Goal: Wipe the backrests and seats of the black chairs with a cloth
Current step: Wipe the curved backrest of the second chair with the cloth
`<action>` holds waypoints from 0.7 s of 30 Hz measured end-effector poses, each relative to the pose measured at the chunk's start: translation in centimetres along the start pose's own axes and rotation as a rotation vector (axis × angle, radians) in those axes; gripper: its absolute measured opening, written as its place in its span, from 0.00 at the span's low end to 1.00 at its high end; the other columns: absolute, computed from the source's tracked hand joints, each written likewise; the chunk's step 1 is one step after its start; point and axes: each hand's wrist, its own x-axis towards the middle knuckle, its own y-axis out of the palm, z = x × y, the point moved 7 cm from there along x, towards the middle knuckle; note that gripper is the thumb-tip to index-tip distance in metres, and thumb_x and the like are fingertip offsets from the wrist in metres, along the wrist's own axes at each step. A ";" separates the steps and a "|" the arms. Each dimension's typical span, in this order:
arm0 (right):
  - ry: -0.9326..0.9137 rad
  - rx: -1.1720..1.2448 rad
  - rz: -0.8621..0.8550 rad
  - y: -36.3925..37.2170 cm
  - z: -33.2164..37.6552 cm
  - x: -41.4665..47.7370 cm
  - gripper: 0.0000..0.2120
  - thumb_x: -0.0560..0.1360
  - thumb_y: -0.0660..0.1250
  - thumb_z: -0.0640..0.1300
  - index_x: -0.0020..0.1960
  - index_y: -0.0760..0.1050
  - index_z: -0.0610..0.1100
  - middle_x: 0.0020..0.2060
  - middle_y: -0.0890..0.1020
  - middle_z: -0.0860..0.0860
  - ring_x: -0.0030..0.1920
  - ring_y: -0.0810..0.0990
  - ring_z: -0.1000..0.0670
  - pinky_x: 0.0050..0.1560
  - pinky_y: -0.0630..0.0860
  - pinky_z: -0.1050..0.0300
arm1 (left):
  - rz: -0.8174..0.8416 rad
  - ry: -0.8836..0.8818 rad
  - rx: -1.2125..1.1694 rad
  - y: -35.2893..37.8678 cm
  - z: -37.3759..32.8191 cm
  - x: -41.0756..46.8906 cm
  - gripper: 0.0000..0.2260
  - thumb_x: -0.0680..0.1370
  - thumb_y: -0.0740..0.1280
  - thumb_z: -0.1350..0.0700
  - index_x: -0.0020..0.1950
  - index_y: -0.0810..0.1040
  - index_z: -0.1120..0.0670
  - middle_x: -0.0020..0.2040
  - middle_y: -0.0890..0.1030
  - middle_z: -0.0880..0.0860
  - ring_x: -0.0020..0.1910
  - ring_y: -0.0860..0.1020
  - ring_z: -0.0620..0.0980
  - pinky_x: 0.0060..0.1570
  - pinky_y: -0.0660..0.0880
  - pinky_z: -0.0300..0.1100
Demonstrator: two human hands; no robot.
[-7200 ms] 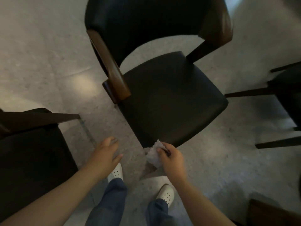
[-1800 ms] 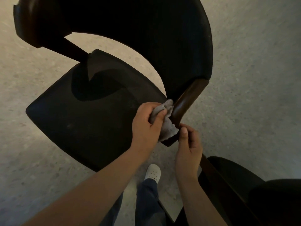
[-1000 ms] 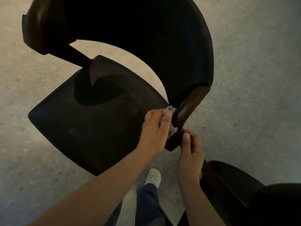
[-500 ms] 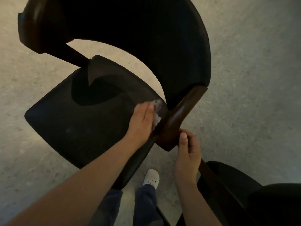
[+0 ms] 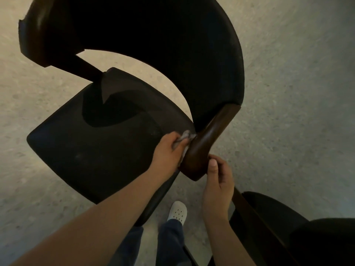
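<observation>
A black chair fills the view, its seat [image 5: 96, 143] at centre left and its curved backrest [image 5: 172, 45] above. A brown wooden armrest end [image 5: 203, 150] juts toward me. My left hand [image 5: 169, 150] grips a small grey cloth [image 5: 185, 136] and presses it against the seat's right edge, tight beside the armrest. Most of the cloth is hidden under the fingers. My right hand [image 5: 219, 181] holds the armrest's tip, thumb on the wood.
A second black chair [image 5: 307, 237] with a dark wooden rail stands at the lower right, close to my right forearm. My legs and a white shoe [image 5: 177, 211] are on the speckled grey floor [image 5: 297, 112] below the seat.
My left hand dropped from the armrest's inner side onto the seat's edge with the cloth, then slid slightly toward me. My right hand kept its hold on the armrest tip.
</observation>
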 end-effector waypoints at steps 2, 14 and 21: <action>0.000 0.009 -0.003 0.0 0.1 0.0 0.12 0.77 0.59 0.53 0.56 0.77 0.52 0.52 0.80 0.54 0.56 0.78 0.58 0.56 0.76 0.63 | -0.002 -0.031 -0.030 -0.6 0.9 -0.6 0.05 0.81 0.62 0.50 0.49 0.75 0.50 0.50 0.75 0.51 0.44 0.76 0.43 0.36 0.70 0.29; 0.006 0.026 0.003 -0.1 0.2 0.1 0.09 0.80 0.61 0.43 0.54 0.77 0.53 0.51 0.80 0.51 0.52 0.78 0.59 0.49 0.74 0.70 | -0.167 0.551 0.029 1.2 -9.9 -0.2 0.10 0.79 0.64 0.46 0.57 0.70 0.48 0.53 0.72 0.47 0.49 0.74 0.41 0.49 0.72 0.31; -0.075 0.012 -0.044 -0.3 1.2 0.3 0.10 0.81 0.58 0.49 0.52 0.78 0.52 0.45 0.80 0.50 0.47 0.78 0.54 0.46 0.73 0.69 | -0.037 0.146 0.154 -1.9 -3.0 1.8 0.08 0.82 0.59 0.46 0.51 0.73 0.48 0.52 0.76 0.52 0.47 0.76 0.44 0.47 0.74 0.40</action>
